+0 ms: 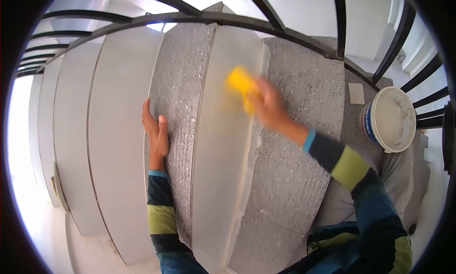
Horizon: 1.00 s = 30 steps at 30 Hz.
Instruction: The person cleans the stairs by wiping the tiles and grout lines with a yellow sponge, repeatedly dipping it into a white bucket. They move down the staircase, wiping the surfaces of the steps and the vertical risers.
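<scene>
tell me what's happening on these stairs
A person's right hand grips a blurred yellow block, perhaps a sponge, over the pale panel between two gray steps. Whether it touches the panel is unclear. The left hand rests at the edge of the left step. A white bucket stands by the railing on the person's right.

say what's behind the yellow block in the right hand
Around the blurred yellow block in the right hand, a smooth, pale stair riser shows. The patch directly behind the block is covered and cannot be seen.
</scene>
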Available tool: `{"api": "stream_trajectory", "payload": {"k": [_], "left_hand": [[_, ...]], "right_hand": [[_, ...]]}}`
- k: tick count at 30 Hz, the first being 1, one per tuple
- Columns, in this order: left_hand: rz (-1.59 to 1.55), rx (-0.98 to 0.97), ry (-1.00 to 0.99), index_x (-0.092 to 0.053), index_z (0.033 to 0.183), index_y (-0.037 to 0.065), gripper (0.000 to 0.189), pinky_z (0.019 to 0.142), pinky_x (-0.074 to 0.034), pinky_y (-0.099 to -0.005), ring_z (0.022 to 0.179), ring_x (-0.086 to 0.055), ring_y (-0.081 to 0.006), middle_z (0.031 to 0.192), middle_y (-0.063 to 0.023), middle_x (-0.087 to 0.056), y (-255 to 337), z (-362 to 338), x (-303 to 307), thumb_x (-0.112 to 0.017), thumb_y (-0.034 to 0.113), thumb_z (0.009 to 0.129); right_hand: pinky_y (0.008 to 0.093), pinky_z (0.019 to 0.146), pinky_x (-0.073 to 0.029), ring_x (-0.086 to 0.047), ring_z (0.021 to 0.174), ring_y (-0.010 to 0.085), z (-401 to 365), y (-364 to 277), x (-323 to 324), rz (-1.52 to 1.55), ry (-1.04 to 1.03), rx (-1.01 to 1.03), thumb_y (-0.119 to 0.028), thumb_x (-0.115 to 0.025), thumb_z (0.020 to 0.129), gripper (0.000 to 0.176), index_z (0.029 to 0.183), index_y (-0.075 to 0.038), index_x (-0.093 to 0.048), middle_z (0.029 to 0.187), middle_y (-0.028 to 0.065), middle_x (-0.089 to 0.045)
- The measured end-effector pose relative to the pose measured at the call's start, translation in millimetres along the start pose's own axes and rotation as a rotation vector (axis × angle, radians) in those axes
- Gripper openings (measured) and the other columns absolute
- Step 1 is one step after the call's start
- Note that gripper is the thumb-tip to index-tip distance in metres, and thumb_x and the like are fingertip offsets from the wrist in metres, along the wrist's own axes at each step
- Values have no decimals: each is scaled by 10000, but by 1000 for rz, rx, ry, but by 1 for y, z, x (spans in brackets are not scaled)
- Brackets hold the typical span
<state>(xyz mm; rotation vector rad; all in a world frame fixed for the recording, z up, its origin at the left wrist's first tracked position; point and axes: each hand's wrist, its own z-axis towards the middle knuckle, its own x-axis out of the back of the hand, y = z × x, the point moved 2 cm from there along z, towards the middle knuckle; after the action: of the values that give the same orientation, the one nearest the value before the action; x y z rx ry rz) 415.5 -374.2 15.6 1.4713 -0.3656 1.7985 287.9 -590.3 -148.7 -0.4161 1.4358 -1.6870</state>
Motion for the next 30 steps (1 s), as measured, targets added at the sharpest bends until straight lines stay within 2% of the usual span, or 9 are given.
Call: {"api": "stream_trajectory", "payload": {"k": [4, 7, 11, 13, 15, 16, 21, 24, 30], "left_hand": [[8, 16, -16, -153, 1414, 10, 845, 1100, -92, -453, 1356, -131, -335, 1454, -183, -197, -2, -3, 0, -287, 648, 878], [5, 18, -25, -149, 1415, 11, 825, 1100, -95, -453, 1357, -127, -331, 1456, -181, -191, -2, -2, -1, -285, 631, 888], [7, 9, -59, -149, 1415, 11, 817, 1100, -95, -454, 1359, -121, -334, 1457, -185, -187, 0, -1, -1, -279, 625, 892], [-3, -10, -35, -152, 1415, 10, 824, 1100, -93, -454, 1359, -122, -339, 1456, -191, -185, 1, 0, -1, -282, 630, 888], [3, -17, -29, -156, 1414, 9, 827, 1099, -95, -454, 1358, -126, -341, 1455, -193, -186, 1, 0, 0, -285, 633, 886], [9, -15, -24, -160, 1412, 8, 830, 1099, -97, -454, 1357, -130, -343, 1454, -194, -187, 1, -2, 1, -287, 636, 885], [36, 1, -43, -161, 1422, 30, 773, 1108, -104, -445, 1369, -113, -322, 1471, -167, -169, -1, -3, 1, -283, 590, 904], [24, -21, -28, -164, 1421, 29, 784, 1108, -103, -443, 1369, -109, -324, 1470, -171, -167, -3, 0, 2, -277, 602, 899], [20, -6, -10, -190, 1402, 5, 862, 1096, -98, -458, 1355, -138, -349, 1444, -216, -197, -1, -2, 2, -278, 672, 863]], "right_hand": [[281, 772, -467, -581, 904, 164, 113, 24, 13, 347, 226, -207, -134, -538, 848, 342, 1167, -11, -527, 1044, 82, -593], [283, 791, -450, -574, 905, 166, 160, 40, -21, 130, 424, -72, -131, -540, 845, 288, 1101, -3, -563, 1020, 71, -592], [328, 990, -328, -388, 1180, 256, 124, 25, -28, 240, 211, 63, -102, -557, 763, 382, 1135, -17, -568, 1251, 149, -388], [325, 940, -383, -468, 1103, 233, 110, 16, -15, 69, 172, 212, -109, -563, 773, 365, 1126, -20, -575, 1162, 135, -475], [323, 867, -439, -554, 967, 213, 110, 17, -8, 416, 158, -47, -125, -558, 788, 338, 1109, -24, -583, 1031, 115, -563], [330, 810, -472, -594, 839, 204, 118, 19, -9, 552, 400, -222, -133, -559, 797, 322, 1101, -30, -583, 921, 91, -607], [317, 907, -420, -488, 1071, 188, 133, 27, -28, 65, 407, 19, -99, -570, 789, 366, 1153, -59, -567, 1131, 106, -489], [290, 935, -394, -451, 1135, 201, 90, 0, -16, 88, -62, 156, -96, -582, 741, 477, 1218, -87, -560, 1166, 88, -461], [331, 917, -412, -496, 1094, 232, 85, -7, 10, -74, 163, 216, -117, -559, 740, 446, 1169, -1, -538, 1162, 111, -492]]}}
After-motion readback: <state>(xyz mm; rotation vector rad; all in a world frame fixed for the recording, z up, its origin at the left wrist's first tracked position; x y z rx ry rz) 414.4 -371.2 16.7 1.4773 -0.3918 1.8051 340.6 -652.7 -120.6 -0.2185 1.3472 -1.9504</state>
